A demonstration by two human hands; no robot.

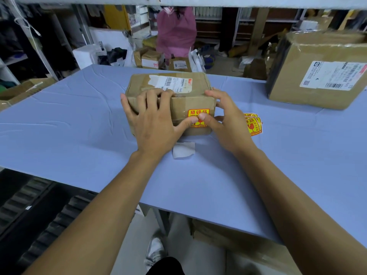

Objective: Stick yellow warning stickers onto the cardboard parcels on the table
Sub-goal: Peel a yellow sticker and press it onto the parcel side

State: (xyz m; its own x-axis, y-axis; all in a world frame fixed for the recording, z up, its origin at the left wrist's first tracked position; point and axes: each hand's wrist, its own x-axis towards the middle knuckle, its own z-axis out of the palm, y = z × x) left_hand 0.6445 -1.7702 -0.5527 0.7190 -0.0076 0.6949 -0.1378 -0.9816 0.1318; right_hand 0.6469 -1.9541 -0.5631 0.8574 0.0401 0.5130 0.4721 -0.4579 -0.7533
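Observation:
A small cardboard parcel (pixel 168 86) with a white shipping label on top sits mid-table. A yellow warning sticker (pixel 198 113) with red characters is on its near side. My left hand (pixel 153 120) grips the parcel's near top edge, its thumb pressing on the sticker. My right hand (pixel 224 118) rests against the parcel's right side, its thumb also on the sticker. A small pile of yellow stickers (pixel 253 124) lies on the table just right of my right hand. A white backing paper (pixel 183 149) lies in front of the parcel.
A larger cardboard parcel (pixel 317 70) with a white label stands at the table's back right. The table (pixel 79 126) has a blue-grey cover. Beyond it are more boxes (pixel 149 57), shelving, and a person in pink (pixel 175 30). A box (pixel 21 91) sits off the left edge.

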